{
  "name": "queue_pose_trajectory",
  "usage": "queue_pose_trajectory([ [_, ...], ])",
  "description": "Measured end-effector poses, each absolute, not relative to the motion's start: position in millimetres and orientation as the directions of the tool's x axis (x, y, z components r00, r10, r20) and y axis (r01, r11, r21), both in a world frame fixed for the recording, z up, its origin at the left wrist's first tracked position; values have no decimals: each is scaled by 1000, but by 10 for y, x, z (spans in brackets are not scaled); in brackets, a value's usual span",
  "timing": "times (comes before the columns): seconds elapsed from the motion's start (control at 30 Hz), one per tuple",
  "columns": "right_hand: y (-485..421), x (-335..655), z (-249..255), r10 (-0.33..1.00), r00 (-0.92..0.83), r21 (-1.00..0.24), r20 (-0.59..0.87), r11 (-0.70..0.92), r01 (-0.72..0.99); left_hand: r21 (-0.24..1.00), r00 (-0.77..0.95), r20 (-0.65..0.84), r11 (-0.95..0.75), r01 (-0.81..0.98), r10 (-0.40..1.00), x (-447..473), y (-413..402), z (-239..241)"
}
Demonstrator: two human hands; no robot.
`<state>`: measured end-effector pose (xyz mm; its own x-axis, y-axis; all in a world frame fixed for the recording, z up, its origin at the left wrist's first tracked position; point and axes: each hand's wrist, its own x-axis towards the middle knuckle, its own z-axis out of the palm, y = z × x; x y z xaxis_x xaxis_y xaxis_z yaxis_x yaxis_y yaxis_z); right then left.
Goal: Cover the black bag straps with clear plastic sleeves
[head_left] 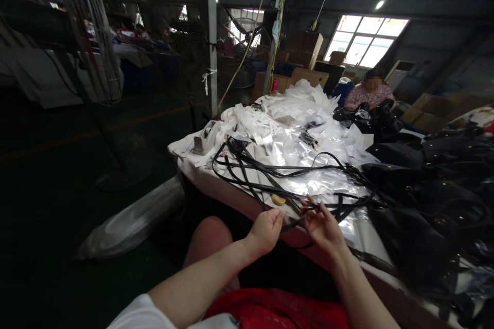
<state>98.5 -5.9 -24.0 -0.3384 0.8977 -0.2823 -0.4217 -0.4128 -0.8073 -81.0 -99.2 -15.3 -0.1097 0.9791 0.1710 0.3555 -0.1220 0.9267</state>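
My left hand (266, 229) and my right hand (323, 226) are close together at the near edge of the work table (200, 172). Both pinch the same thin black strap (295, 222), whose end runs between them. The strap belongs to a tangle of black straps (270, 175) lying in loops over clear plastic bags (309, 149) on the table. A small yellow round piece (278, 199) lies just beyond my left hand.
Black bags (428, 180) are heaped on the right of the table, white plastic and paper (293, 108) at its far end. Another person (369, 93) sits behind the pile. A standing fan (96, 51) is on the left, a post (211, 36) behind the table, cardboard boxes (304, 56) at the back.
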Motion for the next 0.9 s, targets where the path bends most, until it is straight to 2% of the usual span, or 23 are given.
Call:
queue_pose_trajectory([
  [0.13,54,1199,30,968,-157,-885,-194,-242,-397,962,-20,12,-6,272,1000,-859,-1005,-137],
  [0.23,56,1299,497,995,43,-989,89,93,-111,944,43,133,-140,299,990,-841,-940,76],
  [0.33,72,1321,1033,908,105,-905,406,383,185,923,44,249,-251,293,967,-741,-815,451],
  [0.47,86,1286,1527,780,-93,-712,619,606,355,934,-4,304,-297,201,953,-543,-608,943],
  [0.53,70,1278,1655,723,-196,-622,663,677,393,938,-31,317,-308,158,948,-461,-510,1093],
  [0.6,42,1286,1734,706,-201,-596,679,691,409,947,-41,312,-307,92,949,-400,-431,1159],
  [0.7,1,1309,1792,764,-141,-665,630,624,411,956,-10,292,-292,-10,956,-347,-364,1146],
  [0.8,-11,1319,1778,851,-127,-773,509,517,367,948,49,317,-315,-43,947,-334,-356,1084],
  [0.9,8,1318,1712,906,-135,-827,401,421,374,935,97,351,-344,-82,931,-349,-365,1031],
])
